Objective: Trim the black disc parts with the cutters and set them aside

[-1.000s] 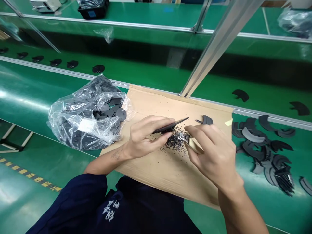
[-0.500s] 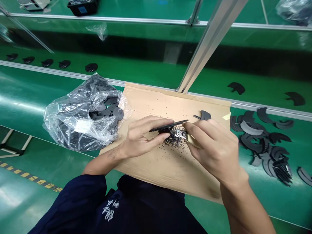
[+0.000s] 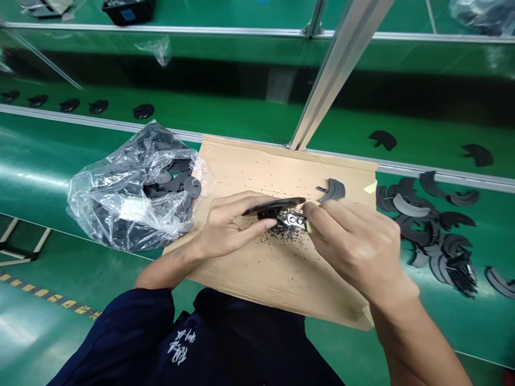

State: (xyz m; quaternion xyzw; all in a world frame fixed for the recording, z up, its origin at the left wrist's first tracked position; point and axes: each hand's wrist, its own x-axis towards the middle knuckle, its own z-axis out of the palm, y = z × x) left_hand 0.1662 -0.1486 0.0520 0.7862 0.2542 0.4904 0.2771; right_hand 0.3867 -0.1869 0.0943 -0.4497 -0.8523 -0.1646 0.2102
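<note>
My left hand (image 3: 229, 228) is shut on a thin curved black rubber piece (image 3: 273, 206), whose far end sticks out past my fingers. My right hand (image 3: 354, 252) grips small steel side cutters (image 3: 293, 219) with pale handles, and their jaws touch the underside of that piece. Black crumbs (image 3: 281, 238) lie scattered on the cardboard sheet (image 3: 249, 166) below both hands. Just beyond my right fingers, a grey-black crescent piece with a small tab (image 3: 333, 190) rests on the cardboard, apart from the cutters.
A clear plastic bag (image 3: 120, 214) of black discs lies left of the cardboard. Several crescent pieces lie heaped on the green bench (image 3: 426, 230) to the right. An aluminium post (image 3: 338, 80) rises behind, with black pieces spaced along a farther green surface (image 3: 98, 106).
The black piece in my left hand has tilted flatter, and the cutters have shifted left along it. The whole scene has drifted slightly up and left in view.
</note>
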